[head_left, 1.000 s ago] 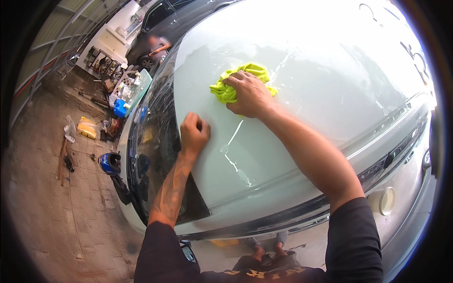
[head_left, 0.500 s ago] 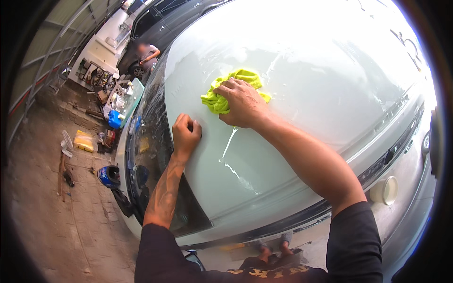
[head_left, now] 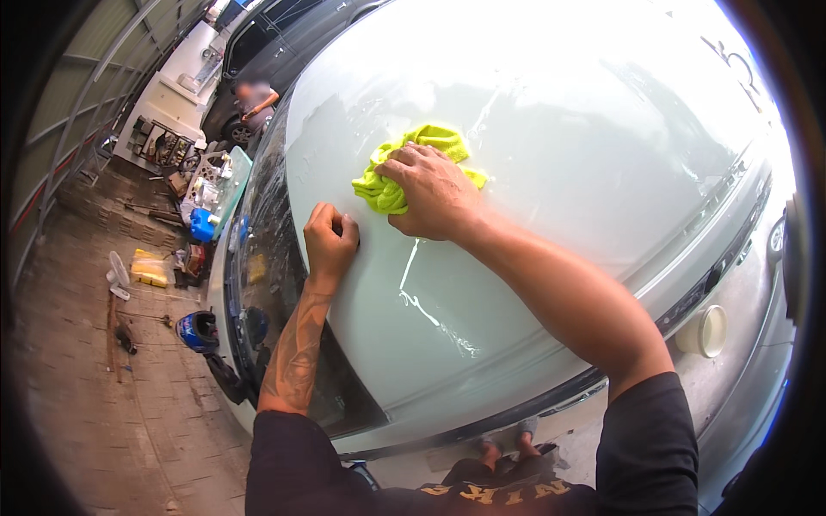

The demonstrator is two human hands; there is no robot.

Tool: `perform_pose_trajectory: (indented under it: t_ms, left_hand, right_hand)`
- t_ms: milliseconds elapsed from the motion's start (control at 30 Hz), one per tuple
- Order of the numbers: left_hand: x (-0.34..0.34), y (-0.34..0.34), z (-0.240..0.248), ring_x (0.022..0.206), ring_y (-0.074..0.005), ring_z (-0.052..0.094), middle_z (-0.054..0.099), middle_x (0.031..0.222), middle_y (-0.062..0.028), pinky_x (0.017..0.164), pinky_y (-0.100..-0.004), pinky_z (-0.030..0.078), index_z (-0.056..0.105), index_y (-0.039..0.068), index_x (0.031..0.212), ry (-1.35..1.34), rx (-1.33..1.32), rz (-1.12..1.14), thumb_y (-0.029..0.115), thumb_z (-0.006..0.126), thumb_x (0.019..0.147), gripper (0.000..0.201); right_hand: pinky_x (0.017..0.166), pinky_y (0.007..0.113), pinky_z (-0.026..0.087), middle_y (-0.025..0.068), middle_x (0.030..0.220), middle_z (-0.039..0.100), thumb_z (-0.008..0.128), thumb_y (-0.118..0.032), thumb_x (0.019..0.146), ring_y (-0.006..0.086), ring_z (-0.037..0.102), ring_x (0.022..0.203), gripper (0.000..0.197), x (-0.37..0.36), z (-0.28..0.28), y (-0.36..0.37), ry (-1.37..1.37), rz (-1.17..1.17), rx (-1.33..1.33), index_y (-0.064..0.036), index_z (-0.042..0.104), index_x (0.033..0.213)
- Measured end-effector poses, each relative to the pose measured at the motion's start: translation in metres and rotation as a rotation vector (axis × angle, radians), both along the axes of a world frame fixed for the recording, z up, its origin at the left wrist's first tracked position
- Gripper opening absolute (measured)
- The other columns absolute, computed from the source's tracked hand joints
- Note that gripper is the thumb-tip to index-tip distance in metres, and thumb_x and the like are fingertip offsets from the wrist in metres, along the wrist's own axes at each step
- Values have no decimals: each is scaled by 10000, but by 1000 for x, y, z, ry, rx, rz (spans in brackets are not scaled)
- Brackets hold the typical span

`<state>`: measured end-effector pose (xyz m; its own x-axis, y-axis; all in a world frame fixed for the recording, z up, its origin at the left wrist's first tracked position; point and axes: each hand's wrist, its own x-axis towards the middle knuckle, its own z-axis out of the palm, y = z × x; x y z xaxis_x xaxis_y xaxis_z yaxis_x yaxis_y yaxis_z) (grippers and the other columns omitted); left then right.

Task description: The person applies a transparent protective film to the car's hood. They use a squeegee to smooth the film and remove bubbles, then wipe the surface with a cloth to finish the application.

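Note:
My right hand (head_left: 434, 189) is closed over a crumpled bright yellow-green cloth (head_left: 430, 138), pressing it flat-palmed against the pale, glossy car roof (head_left: 516, 284). Parts of the cloth show beyond the fingers and beside the thumb. To its left, my left hand (head_left: 331, 243) is curled into a fist and rests on the roof's edge beside the windshield (head_left: 275, 284). Nothing shows in that fist. Wet streaks (head_left: 434, 322) run across the roof below the cloth, and bright glare whitens its far part.
Beyond the windshield, a person (head_left: 256, 103) is beside a dark car (head_left: 284, 39). Boxes and a blue container (head_left: 203, 225) are on the left, with a blue helmet (head_left: 198, 330) by the side mirror (head_left: 225, 378). A pale bucket (head_left: 704, 331) stands at right.
The view has shifted slightly. My right hand and the cloth appear a little further left on the roof, still together. My left fist stays at the roof's edge.

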<state>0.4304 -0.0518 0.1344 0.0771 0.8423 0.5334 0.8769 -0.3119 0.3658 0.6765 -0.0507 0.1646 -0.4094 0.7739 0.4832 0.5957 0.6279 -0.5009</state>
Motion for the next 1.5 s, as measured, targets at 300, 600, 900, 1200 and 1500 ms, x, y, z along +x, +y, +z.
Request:
perform_pose_trajectory:
  t_ms: [300,600,900,1200,1500]
  left_hand:
    - [-53,167,27,689,-429,684,669,724,-272,657,-463,537,662,-42,690,51,145,360,227,611,789,291]
    - [-3,86,10,604,-354,632,612,645,-228,584,-449,476,566,-15,654,50,51,74,208,622,825,287]
    - [4,130,10,653,-421,638,630,689,-232,630,-489,501,575,-4,665,12,1,130,221,639,796,268]
    - [-47,182,33,731,-422,702,683,752,-279,722,-472,557,696,-40,723,111,86,230,225,618,764,279]
    - [9,27,1,530,-297,466,461,599,-169,538,-444,409,436,8,649,-6,36,-102,198,617,852,331]
  right_hand:
    - [1119,420,403,139,1192,637,774,-233,729,301,544,1249,521,-20,9,-9,49,73,11,-62,661,1208]
    - [1159,439,372,129,1298,618,778,-238,749,320,507,1327,553,-6,9,-3,-2,37,-42,-75,645,1260]
    - [1116,427,390,150,1183,623,776,-234,730,308,547,1223,496,-2,-1,2,74,22,53,-54,655,1176]
    - [1163,441,363,142,1292,604,777,-246,754,327,501,1325,546,-16,13,-9,26,78,-28,-71,642,1253]
    - [1133,443,378,160,1208,618,770,-245,751,318,534,1255,498,1,-6,5,46,-37,46,-54,653,1196]
